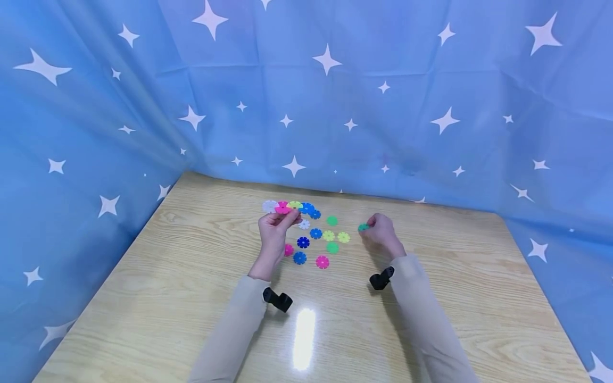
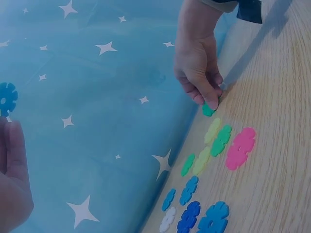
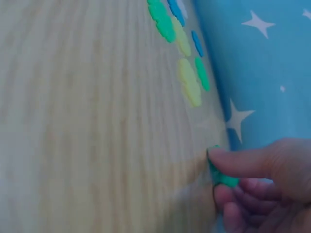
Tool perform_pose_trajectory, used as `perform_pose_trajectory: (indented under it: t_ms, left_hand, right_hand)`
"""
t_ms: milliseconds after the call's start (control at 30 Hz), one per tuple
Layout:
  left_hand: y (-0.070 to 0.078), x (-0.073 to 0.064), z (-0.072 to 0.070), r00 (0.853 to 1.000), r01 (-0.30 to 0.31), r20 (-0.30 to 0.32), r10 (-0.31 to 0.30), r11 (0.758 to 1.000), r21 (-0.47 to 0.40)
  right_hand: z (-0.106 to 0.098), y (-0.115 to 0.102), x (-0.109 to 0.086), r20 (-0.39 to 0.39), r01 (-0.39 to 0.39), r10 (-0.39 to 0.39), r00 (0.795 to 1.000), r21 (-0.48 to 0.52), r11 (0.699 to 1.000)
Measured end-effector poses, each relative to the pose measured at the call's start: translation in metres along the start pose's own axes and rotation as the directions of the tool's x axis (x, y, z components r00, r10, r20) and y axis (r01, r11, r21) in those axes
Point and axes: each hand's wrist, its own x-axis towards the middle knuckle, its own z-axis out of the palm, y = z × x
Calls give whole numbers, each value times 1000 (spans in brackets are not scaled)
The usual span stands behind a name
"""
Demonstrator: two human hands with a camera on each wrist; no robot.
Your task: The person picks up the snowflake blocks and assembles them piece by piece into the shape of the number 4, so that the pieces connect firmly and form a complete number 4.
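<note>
Pinching row of joined discs (image 1: 282, 204) (white, pink, yellow, blue): L hand (image 1: 274, 234), thumb & fingers closed on it, held up off table (image 1: 182, 266). R hand (image 1: 381, 232) pinches green disc (image 1: 362, 227) btwn thumb & fingertips, near table; can't tell if touching. Loose discs (image 1: 329, 235), var. colors, lie flat btwn hands, green disc just R of them.

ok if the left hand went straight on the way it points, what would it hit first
Likely the starry curtain, beyond the row of discs the left hand holds; the hand looks raised above the table, but depth is hard to judge.
</note>
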Motion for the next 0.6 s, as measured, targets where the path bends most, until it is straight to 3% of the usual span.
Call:
perform_pose_trajectory:
  t_ms: [167,333,600]
  left_hand:
    - [0,0,1,1000,1,-7,-1,1000,1]
    - [-2,-1,1,1000,12,-7,-12,1000,3]
    - [-4,-2,2,1000,11,-4,-11,1000,-1]
  right_hand:
    - [4,1,-5,-65,29,-23,998,102,994]
    - [7,-7,-15,-114,62,-36,993,233,971]
    - [7,-37,-35,-181,144,-67,981,459,877]
